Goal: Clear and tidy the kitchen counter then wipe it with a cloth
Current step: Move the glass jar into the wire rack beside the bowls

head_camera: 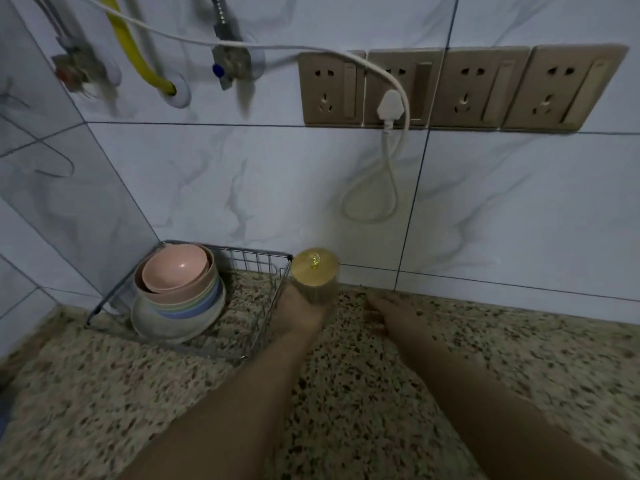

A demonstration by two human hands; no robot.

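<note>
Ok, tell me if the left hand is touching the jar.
Touching. The head view shows the left hand wrapped around the base of the jar, with no gap between them.

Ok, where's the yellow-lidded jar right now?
In the head view, the clear jar with a yellow lid stands on the speckled counter against the tiled wall, just right of the wire basket, with the left hand around it.

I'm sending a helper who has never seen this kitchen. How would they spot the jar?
Find the wire rack in the counter's back corner. Just right of it, against the tiled wall, stands the jar, left hand on it. Unlike the stacked bowls, it has a round yellowish lid.
</note>
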